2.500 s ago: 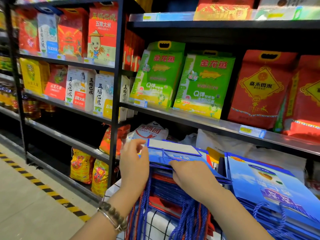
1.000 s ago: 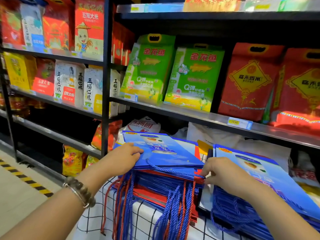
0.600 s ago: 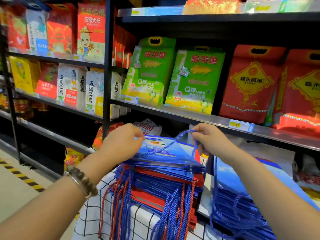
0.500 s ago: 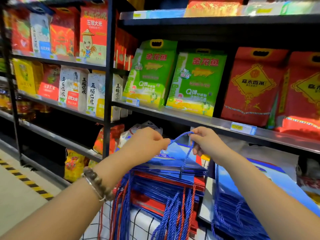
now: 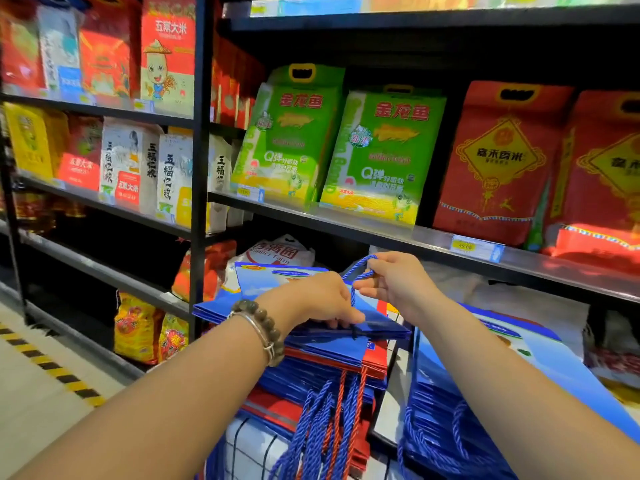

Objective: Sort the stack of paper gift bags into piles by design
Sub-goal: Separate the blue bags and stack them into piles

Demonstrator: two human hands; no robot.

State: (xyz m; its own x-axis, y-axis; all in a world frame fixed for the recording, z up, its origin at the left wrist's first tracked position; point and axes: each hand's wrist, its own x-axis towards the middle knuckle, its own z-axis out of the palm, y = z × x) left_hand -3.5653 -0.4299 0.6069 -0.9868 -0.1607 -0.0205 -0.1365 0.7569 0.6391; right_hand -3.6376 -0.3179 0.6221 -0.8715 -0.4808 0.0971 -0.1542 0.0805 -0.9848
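Here the stack point(image 5: 332, 372) of flat blue and red gift bags lies on a checked cloth point(image 5: 249, 445), with blue and red cords hanging off its near edge. On top of the stack lies a blue bag point(image 5: 266, 282). The left hand point(image 5: 322, 299) rests on that bag, its fingers curled over the bag's near right edge and gripping it; a bead bracelet point(image 5: 263, 332) sits on that wrist. Just above the stack's right side, the right hand point(image 5: 398, 282) pinches a blue cord loop point(image 5: 358, 270) between thumb and forefinger, and the cord runs down to the top bag's edge. Right of the stack, close beside it, is a pile point(image 5: 443, 393) of blue bags only, partly under the right forearm. Behind and above the stack runs a shelf point(image 5: 381, 232) holding green rice bags point(image 5: 384, 154) and red rice bags point(image 5: 498, 161).
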